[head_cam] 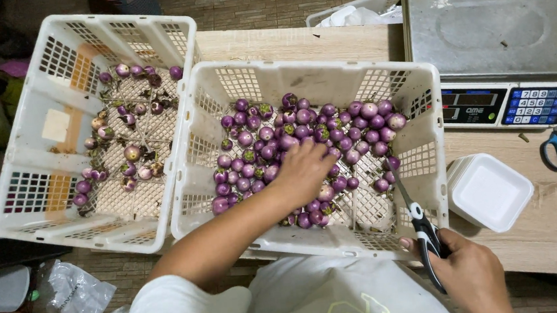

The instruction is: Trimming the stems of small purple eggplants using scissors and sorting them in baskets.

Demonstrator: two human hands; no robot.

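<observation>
- while the left hand [303,171] rests loosely curled on the purple eggplants [303,134] in the near white crate [326,82], nothing is clearly gripped.
- right hand [470,274] clasps black-handled scissors [418,221] at the crate's rim.
- these eggplants look light, firm, smooth; likely best pinched round the body.

Crates [326,85], upper left + centre: white plastic lattice, matt, scuffed. Eggplants [302,124]: glossy purple skin. Scale pan [492,27], upper right: dull brushed metal. Table [553,220]: pale raw wood. Tray stack [490,192]: white foam, matt. Scissors [422,228]: black plastic handle, metal blade.
</observation>
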